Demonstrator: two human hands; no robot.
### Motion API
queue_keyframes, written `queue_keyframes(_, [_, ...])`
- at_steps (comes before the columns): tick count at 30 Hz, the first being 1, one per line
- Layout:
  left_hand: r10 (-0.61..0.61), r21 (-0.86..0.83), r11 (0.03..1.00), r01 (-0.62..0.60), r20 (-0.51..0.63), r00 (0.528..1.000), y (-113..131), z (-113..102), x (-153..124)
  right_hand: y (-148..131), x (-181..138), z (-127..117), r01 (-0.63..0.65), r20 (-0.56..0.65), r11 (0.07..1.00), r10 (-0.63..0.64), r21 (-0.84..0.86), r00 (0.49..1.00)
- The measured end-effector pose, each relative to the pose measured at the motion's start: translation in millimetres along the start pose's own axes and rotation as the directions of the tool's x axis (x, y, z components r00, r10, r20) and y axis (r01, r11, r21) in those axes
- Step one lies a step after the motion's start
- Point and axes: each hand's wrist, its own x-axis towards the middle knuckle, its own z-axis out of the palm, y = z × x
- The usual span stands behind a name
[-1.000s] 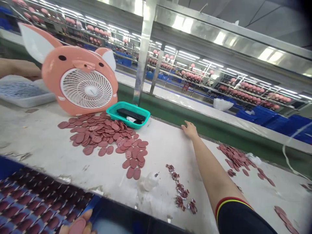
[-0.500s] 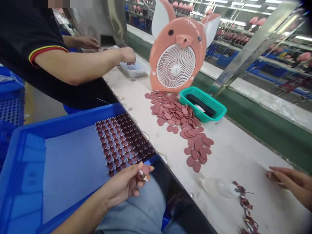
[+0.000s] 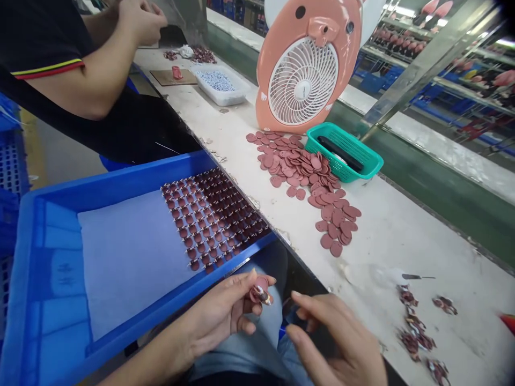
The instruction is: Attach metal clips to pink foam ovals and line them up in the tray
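Over my lap, my left hand (image 3: 219, 316) is closed on a small reddish-brown disc piece (image 3: 260, 289), pinched between thumb and fingers; a little brown and white figure shows on its face. To its right hovers my right hand (image 3: 338, 338), thumb and forefinger apart, nothing visible between them, not touching the piece. Rows of similar assembled disc pieces (image 3: 215, 220) lie on a pale sheet in the blue tray (image 3: 92, 179) at left. Flat reddish-brown discs (image 3: 293, 166) are heaped on the bench. Several small brown and white parts (image 3: 414, 327) lie at lower right.
A thin dark-handled tool (image 3: 411, 277) lies beside those parts. An orange pig-shaped fan (image 3: 265, 80) and a green basket (image 3: 350, 166) with a black object stand behind the discs. At upper left is a co-worker's arm (image 3: 92, 80), near a tub of blue-white bits (image 3: 219, 83).
My right hand has come from the bench's right side to beside my left hand. My left hand still holds the piece. The co-worker's hand has drawn back from the tub.
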Motion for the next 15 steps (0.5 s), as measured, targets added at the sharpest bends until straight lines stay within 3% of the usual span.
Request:
queue_keyframes(3, [0.010,0.025,1.000,-0.011,0.054,0.998,-4,1,-5,-11,6,24,0.005,0.064,0.998,-0.009,0.056,0.998])
queue_keyframes(9, [0.000,0.053,0.999,-0.006,0.114,0.993,-4,0,-5,-8,-1,33,-0.003,0.103,0.998,-0.003,0.056,0.995])
queue_keyframes(11, [0.042,0.066,0.997,-0.047,0.072,0.997,-6,-1,-5,-8,-2,39,0.013,0.043,1.000,-0.014,0.023,0.999])
queue_keyframes(13, [0.162,0.122,0.980,-0.157,-0.035,0.986,-9,-2,-6,-8,-2,47,0.020,-0.094,0.998,-0.026,-0.066,0.995])
queue_keyframes(15, [0.327,0.215,0.931,-0.296,-0.124,0.937,-14,-1,-8,-9,-2,56,0.023,-0.216,0.985,-0.060,-0.172,0.975])
